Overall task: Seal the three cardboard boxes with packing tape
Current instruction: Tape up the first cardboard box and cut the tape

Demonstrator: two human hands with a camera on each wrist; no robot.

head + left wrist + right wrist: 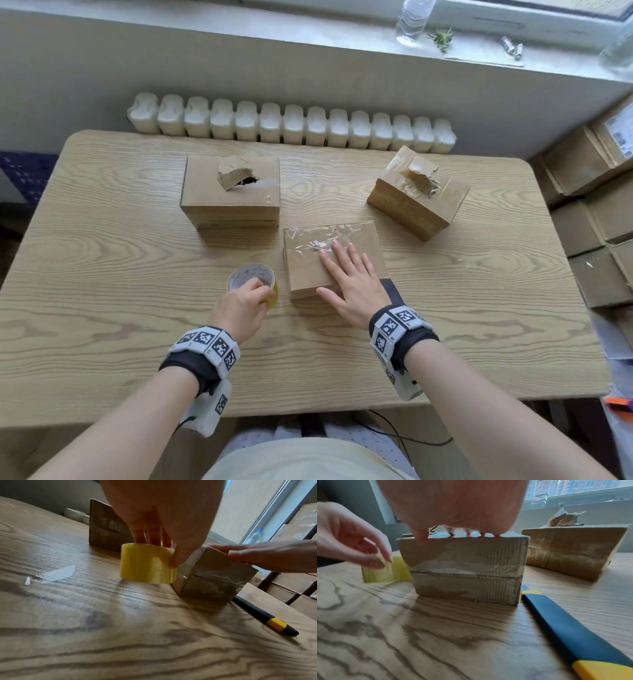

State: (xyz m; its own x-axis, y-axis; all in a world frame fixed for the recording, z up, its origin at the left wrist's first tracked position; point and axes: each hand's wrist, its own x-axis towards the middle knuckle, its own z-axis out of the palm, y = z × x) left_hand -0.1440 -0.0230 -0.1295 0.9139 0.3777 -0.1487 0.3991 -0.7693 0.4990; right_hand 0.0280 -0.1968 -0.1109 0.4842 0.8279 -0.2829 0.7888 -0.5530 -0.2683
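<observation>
Three cardboard boxes stand on the wooden table (102, 308). The near box (308, 267) has wrinkled clear tape across its top; my right hand (349, 281) lies flat on it with fingers spread. Its taped front face (464, 572) fills the right wrist view. Just left of it sits a yellowish tape roll (251, 279), (145, 565), and my left hand (243, 308) grips it, fingers inside the core and thumb on the outer wall. The back-left box (229, 192) has a torn hole on top. The back-right box (418, 195) is taped, with a torn, crumpled flap.
A blue and yellow utility knife (570, 632), (267, 619) lies right of the near box, partly under my right wrist. A scrap of clear tape (58, 573) lies on the table to the left. A radiator (291, 126) runs behind the table; stacked cartons (596, 205) stand at right.
</observation>
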